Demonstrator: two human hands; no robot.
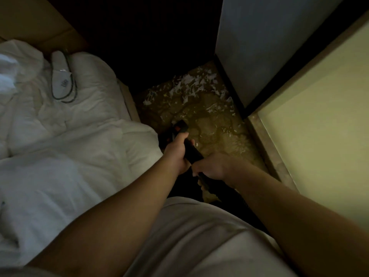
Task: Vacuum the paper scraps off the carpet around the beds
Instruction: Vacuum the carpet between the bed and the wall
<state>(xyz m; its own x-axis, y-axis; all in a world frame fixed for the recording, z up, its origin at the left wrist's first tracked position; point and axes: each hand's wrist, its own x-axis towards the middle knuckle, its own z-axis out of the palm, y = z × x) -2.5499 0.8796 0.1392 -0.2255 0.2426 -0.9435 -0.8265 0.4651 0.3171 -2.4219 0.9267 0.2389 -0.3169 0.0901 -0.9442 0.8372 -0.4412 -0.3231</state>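
Nearest the camera, the person's pale shirt [199,236] fills the lower edge, and both bare forearms reach forward from it to the vacuum [190,149]. The vacuum is a black, stick-like body with orange marks at its far end, angled away over the carpet [217,134].

The right hand [211,166] clasps the near end of the vacuum, fingers curled round it. Just beyond, the left hand [176,151] wraps round the middle of the black body, knuckles up, its fingers reaching toward the orange marks. The two hands almost touch along the vacuum.

Left of the vacuum lies a bed with a rumpled white duvet [69,132], its edge just beside the left hand. A white flat item [61,75] looped by a dark cord [73,90] rests on it, well apart from the vacuum.

Beyond the vacuum's far end, a few white bits lie on the carpet to the right. The thick heap of paper scraps [191,84] sits farther off, against the dark gap and a grey-blue panel [269,47]. A yellowish wall [323,126] runs along the vacuum's right.
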